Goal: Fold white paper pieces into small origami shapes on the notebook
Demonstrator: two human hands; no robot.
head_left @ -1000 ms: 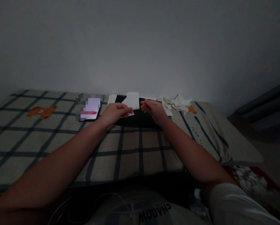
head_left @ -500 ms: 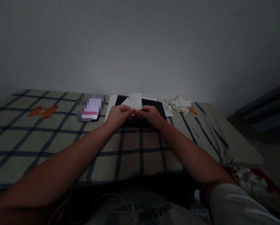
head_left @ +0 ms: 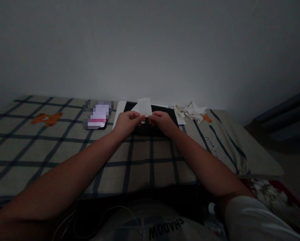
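Both the left hand (head_left: 126, 122) and right hand (head_left: 162, 122) pinch the lower edge of a small white paper square (head_left: 144, 106) with closed fingers, upright above the black mat (head_left: 162, 129) on the checked bed (head_left: 64, 147); matching corners before creasing would probably keep it true.

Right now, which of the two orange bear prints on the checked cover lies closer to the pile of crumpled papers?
The small orange bear print right of the hands, touching the crumpled paper pile; the other bear lies far left.

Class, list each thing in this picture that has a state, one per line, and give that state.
Paper slip: upright, pinched by both hands.
Left hand: shut on the slip.
Right hand: shut on the slip.
Black pad: flat on the bed.
Phone: screen lit.
Paper scraps: crumpled, piled.
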